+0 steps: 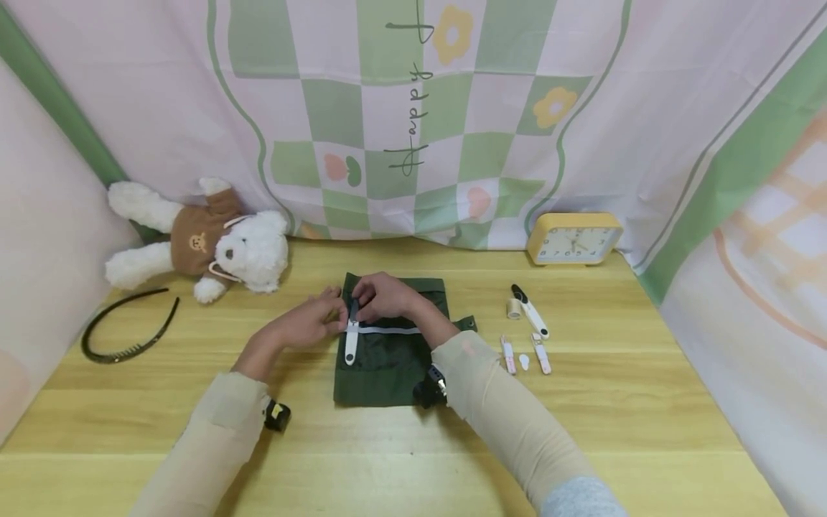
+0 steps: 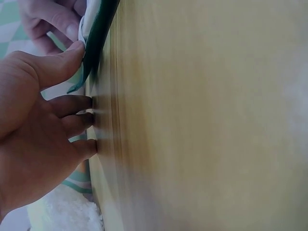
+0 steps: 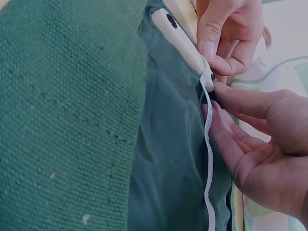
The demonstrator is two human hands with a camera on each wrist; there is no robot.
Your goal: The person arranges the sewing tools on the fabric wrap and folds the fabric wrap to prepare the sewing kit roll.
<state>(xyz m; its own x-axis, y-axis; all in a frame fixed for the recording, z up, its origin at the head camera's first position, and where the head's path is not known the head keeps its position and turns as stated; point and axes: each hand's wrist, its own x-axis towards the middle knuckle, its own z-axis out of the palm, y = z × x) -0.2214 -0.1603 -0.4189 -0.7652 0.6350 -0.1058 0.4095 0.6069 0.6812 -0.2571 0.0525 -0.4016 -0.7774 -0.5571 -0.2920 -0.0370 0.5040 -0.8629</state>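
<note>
Near the middle of the head view, the white tool [image 1: 351, 346] lies along the left part of the green cloth [image 1: 381, 373], its light end toward the bottom of the frame, a white elastic band [image 1: 390, 331] crossing over it. The right hand [image 1: 389, 297] pinches its dark upper end between thumb and fingers. Just left of it, the left hand [image 1: 306, 322] has its thumb at the band where it passes over the tool, seemingly nipping it, though the forefinger is partly hidden; in the left wrist view the lower fingers are spread toward the tabletop [image 2: 192, 120]. At right of the head view lie a black-and-white tool [image 1: 533, 316] and a small spool [image 1: 513, 309]; a yellow clock [image 1: 575, 238] stands beyond.
</note>
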